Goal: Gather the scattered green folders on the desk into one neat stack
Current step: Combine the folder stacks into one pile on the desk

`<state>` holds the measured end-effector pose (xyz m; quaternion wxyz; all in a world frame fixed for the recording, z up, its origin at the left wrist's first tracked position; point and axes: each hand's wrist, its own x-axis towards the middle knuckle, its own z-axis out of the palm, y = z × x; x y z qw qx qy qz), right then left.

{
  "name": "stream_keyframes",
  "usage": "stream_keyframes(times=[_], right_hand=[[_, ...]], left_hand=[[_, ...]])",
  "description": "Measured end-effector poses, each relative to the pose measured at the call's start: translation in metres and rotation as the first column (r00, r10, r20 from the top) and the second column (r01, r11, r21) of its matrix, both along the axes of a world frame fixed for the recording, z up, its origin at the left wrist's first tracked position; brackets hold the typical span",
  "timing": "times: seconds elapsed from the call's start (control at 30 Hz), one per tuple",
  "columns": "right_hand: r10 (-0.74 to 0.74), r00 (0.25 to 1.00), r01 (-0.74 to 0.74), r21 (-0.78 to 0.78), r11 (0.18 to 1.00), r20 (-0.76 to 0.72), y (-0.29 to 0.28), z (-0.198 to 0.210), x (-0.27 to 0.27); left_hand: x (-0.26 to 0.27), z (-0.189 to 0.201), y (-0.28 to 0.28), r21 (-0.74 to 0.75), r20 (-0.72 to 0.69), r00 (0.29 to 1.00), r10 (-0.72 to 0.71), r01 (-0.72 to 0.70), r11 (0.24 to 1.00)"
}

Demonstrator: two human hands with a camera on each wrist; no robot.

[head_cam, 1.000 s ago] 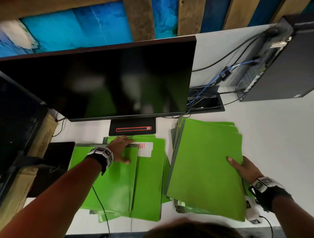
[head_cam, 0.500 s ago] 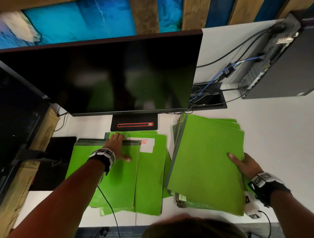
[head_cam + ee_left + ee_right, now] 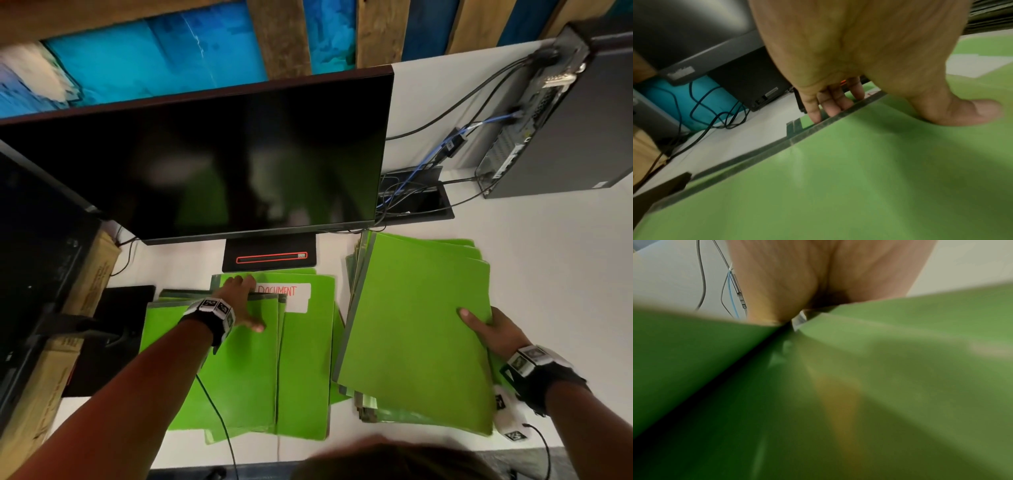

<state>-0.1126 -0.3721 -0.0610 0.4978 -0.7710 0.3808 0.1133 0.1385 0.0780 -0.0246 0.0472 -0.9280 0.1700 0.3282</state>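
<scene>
A white desk stands against a blue-and-wood wall, bearing one monitor and one computer tower. Two green folder piles lie near its front edge. The left hand curls over the left pile; the right hand seemingly pinches the right pile.

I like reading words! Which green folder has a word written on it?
The folder with the white label, just right of the left hand, under the monitor. Its label reads "DOCUMENT" in red. The other green folders show plain covers.
</scene>
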Motion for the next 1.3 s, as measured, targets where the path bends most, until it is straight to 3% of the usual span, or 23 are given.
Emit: stream_keyframes(times=[0.13,0.37,0.63,0.8,0.93,1.0,1.1,1.2,1.3], right_hand=[[0.002,1.0,-0.002,-0.004,1.0,-0.013,0.001,0.005,0.001],[0.019,1.0,-0.019,-0.004,1.0,-0.021,-0.001,0.002,0.001],[0.021,0.999,-0.021,0.005,1.0,-0.028,0.005,0.011,0.004],[-0.004,0.999,0.004,0.007,1.0,-0.046,0.007,0.016,0.004],[0.012,0.999,-0.012,0.001,1.0,-0.04,0.004,0.01,0.002],[0.028,0.999,-0.028,0.002,1.0,-0.03,0.001,0.006,0.0],[0.025,1.0,-0.025,0.01,1.0,-0.002,-0.002,0.004,-0.002],[0.007,1.0,-0.008,0.034,0.999,0.014,-0.003,0.001,-0.005],[-0.007,1.0,0.006,0.071,0.997,0.022,0.008,0.02,-0.001]], left_hand=[[-0.008,-0.008,0.005,-0.06,0.075,0.997,-0.012,0.017,0.998],[-0.006,-0.002,-0.004,0.065,0.052,0.987,-0.15,0.146,0.987],[-0.005,0.004,0.001,0.04,-0.023,0.994,-0.105,0.106,0.994],[-0.001,0.038,-0.007,-0.015,-0.159,0.986,-0.05,0.048,0.999],[0.009,0.083,-0.016,-0.173,-0.087,0.995,-0.056,0.041,0.984],[0.013,0.107,-0.019,-0.402,-0.167,0.985,0.048,-0.113,0.909],[0.006,0.149,-0.034,-0.665,-0.307,0.937,0.169,-0.338,0.666],[-0.001,0.157,-0.055,-0.81,-0.314,0.896,0.313,-0.425,0.404],[-0.02,0.141,-0.082,-0.836,-0.397,0.85,0.346,-0.491,0.244]])
